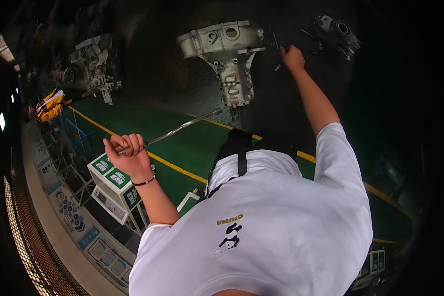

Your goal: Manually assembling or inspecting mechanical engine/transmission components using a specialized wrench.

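Note:
My left hand (133, 150) is wrapped round one end of a long shiny socket wrench bar (177, 130). The bar slants up to the right, its socket end just below the gearbox housing (232, 79). That grey metal casting lies on the dark table, its wide bell end away from me and its narrow end towards me. Right of the housing my right hand (293, 57) reaches over the table with curled fingers. Its fingertips meet the near end of a slim dark tool (274, 38); whether they grip it is hidden. A small metal piece (278, 67) lies beside that hand.
Another metal assembly (338, 34) with a round opening stands at the far right, small parts (318, 46) beside it. An engine-like unit (93, 66) is at the far left. A person in a yellow jacket (52, 104) is beyond. White-and-green boxes (114, 175) stand below my left hand.

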Action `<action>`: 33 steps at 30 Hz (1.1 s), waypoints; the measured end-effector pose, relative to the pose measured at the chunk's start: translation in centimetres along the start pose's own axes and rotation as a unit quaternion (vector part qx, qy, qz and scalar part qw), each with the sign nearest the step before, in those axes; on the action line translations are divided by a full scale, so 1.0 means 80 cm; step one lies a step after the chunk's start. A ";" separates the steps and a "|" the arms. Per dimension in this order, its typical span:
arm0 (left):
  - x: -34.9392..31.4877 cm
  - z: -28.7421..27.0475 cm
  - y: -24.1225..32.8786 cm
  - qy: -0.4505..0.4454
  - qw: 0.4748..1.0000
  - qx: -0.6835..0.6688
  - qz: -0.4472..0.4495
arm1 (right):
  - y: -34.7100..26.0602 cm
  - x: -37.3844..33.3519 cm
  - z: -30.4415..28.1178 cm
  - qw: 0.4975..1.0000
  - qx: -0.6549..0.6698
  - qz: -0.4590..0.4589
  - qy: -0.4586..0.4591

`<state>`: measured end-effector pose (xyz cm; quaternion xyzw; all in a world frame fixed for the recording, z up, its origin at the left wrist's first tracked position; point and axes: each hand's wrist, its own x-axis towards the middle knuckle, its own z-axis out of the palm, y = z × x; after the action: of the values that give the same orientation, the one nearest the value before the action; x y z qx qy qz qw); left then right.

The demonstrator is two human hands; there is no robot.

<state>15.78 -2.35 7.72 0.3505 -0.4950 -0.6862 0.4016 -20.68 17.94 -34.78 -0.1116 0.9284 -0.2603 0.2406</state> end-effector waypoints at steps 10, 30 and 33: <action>-0.012 -0.085 0.002 0.073 0.996 0.050 -0.023 | 0.017 0.034 0.010 0.996 -0.063 0.058 0.001; 0.168 -0.197 -0.105 -0.014 0.963 -0.132 -0.236 | -0.213 -0.337 0.060 0.968 0.054 -0.223 0.102; 0.172 -0.212 -0.108 -0.018 0.963 -0.130 -0.234 | -0.231 -0.330 0.082 0.953 -0.070 -0.268 0.125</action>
<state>22.98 -19.81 -6.21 0.3891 -0.3125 -0.8257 0.2629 6.84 8.41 -19.50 -0.3391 0.9030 -0.2614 0.0362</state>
